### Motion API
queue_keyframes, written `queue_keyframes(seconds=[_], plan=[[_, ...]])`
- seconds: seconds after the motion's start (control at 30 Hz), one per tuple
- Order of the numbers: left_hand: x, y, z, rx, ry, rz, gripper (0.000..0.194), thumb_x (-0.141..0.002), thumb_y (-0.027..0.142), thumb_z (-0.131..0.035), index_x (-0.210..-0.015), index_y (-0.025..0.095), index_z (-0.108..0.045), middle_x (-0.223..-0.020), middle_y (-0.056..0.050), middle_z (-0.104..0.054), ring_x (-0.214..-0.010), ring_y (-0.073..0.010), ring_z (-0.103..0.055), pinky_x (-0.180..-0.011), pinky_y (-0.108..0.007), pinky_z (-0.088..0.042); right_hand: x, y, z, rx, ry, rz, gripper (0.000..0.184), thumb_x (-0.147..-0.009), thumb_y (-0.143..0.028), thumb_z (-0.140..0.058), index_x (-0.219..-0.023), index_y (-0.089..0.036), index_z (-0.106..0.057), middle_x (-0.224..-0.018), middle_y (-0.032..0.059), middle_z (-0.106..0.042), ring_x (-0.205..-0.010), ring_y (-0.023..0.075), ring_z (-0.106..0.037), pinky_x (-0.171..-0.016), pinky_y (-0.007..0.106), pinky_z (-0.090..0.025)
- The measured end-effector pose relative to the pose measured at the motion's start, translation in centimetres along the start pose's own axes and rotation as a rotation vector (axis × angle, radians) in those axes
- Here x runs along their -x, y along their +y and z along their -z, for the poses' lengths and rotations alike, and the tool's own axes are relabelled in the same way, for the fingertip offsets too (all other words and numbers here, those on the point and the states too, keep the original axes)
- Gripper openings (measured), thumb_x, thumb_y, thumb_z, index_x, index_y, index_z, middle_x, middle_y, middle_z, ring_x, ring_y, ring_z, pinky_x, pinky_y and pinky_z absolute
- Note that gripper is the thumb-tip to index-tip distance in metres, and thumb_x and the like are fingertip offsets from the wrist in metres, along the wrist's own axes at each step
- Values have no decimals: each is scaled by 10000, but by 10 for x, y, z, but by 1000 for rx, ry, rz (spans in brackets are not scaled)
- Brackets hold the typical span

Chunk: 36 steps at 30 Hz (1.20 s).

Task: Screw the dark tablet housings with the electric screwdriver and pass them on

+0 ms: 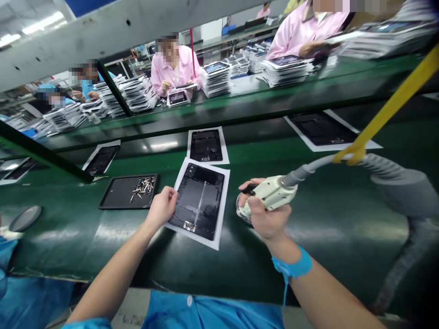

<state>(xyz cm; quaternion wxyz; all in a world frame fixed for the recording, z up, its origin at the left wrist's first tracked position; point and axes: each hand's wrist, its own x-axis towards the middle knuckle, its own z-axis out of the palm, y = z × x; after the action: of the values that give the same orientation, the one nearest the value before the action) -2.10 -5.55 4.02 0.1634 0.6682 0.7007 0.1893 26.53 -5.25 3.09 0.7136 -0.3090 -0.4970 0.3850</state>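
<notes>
- While work runs along the green belt (68,246), a black tray (116,194) keeps loose screws (142,188) within reach.
- Left hand (162,208), fingers curled, pins a tablet casing (200,201), apparently steadying it on its white sheet (214,243).
- Right hand (264,219) closes around a corded tool (270,194).
- A yellow strap (387,114) appears to bear the hose's (315,167) weight.

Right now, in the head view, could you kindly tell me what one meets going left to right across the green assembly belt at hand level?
A round grey disc, black rectangular tray of loose metal screws, left hand, black tablet casing on white paper, right hand gripping a cream handheld power tool.
</notes>
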Motion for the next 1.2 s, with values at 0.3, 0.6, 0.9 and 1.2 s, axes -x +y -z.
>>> queue_keyframes(seconds=[0.3, 0.6, 0.9, 1.2], plan=[[-143, -72, 68, 159, 442, 191, 281, -894, 343, -574, -1032, 135, -702, -877, -69, -753, -779, -194, -687, -748, -282, -537, -4, 2, 3, 70, 4, 54, 249, -893, -322, -766, -1092, -223, -655, -889, 34, -713, -520, 136, -649, -465, 276, -554], [-217, -96, 105, -85, 490, 377, 269, -874, 240, -603, -1034, 81, -751, -1077, -212, -763, -1080, -352, -699, -984, -438, -528, -5, 8, 9, 250, 2, 40, 286, -895, -434, -751, -1061, -217, -667, -875, 72, -736, -726, 235, -734, -607, 357, -616], [-195, 3, -1, -472, -248, -524, 292, -948, 253, -600, -1193, 214, -753, -1272, -87, -714, -1149, -235, -689, -1036, -314, -521, -5, 7, 10, 252, -16, 43, 285, -900, -423, -743, -1081, -215, -670, -845, 63, -732, -708, 223, -724, -636, 365, -619], [-196, 60, -29, -817, -326, -533, 313, -976, 119, -461, -1124, 115, -737, -1132, -171, -699, -1046, -283, -724, -888, -355, -566, -5, 8, 11, 297, -12, 61, 311, -893, -421, -747, -1120, -221, -675, -907, 73, -753, -760, 237, -750, -637, 352, -629]])
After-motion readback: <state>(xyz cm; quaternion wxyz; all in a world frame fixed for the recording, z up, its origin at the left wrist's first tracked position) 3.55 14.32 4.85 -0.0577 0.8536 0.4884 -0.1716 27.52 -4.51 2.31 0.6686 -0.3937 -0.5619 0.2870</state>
